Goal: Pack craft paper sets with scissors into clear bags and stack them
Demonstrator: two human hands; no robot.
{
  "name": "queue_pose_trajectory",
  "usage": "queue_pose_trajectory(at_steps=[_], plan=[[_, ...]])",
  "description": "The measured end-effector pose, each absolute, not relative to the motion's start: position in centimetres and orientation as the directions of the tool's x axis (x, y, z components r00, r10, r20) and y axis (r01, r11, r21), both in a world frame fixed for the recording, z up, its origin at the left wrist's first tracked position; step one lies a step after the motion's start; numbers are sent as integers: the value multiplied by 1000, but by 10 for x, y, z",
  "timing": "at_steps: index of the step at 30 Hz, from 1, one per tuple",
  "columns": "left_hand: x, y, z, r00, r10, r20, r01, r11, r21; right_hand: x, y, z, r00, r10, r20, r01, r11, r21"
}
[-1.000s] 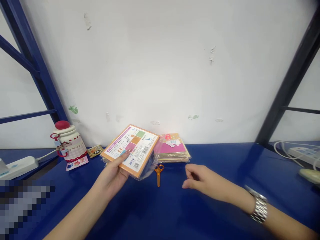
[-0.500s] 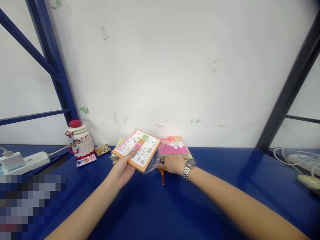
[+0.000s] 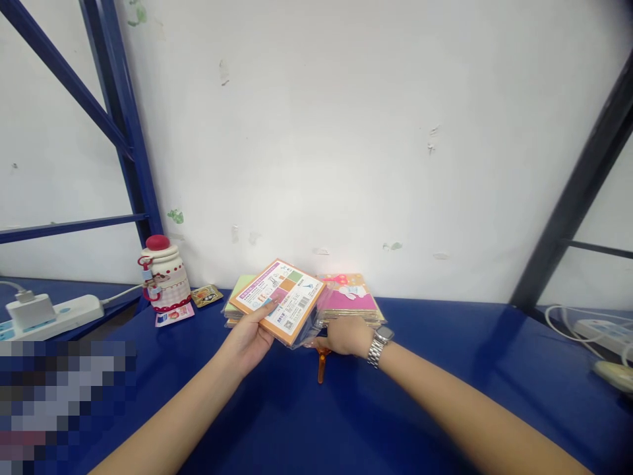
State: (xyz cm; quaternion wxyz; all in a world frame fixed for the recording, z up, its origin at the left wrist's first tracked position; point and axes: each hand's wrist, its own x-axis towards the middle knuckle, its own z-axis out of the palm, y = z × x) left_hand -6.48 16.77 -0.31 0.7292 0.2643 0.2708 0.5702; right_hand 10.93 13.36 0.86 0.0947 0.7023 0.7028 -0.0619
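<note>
My left hand (image 3: 251,338) grips a square pack of coloured craft paper (image 3: 283,300) in clear plastic, thumb on its printed label. The pack is tilted above a stack of paper packs (image 3: 241,287), which shows a green sheet behind it. Loose clear wrap (image 3: 305,332) sticks out at the pack's right end. My right hand (image 3: 349,335) is closed, its fingertips on the top of a translucent orange object with a narrow handle (image 3: 322,367); the upper part is hidden. Just behind that hand lies another stack of paper packs (image 3: 352,302) with a pink cover and a white rabbit.
On the left of the blue table (image 3: 425,389) stand a white and red bottle (image 3: 168,277), a pink sachet (image 3: 174,315) and a gold sachet (image 3: 206,296). A power strip (image 3: 74,316) is farther left, and white cables (image 3: 568,323) lie at the right. Behind is a white wall (image 3: 306,132).
The view has shifted slightly. My right hand and the orange object have come a little nearer to me, away from the pink stack. My left hand still holds the craft paper pack.
</note>
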Motion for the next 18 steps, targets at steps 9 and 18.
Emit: queue_pose_trajectory(at_steps=[9,18], plan=[[-63,168,-6,204,975,-89,-672,205,712,118,139,-10,1,988,-154,995,-16,-95],[-60,166,-9,173,983,-56,-632,155,759,136,130,-20,-60,963,-264,907,-57,-416]])
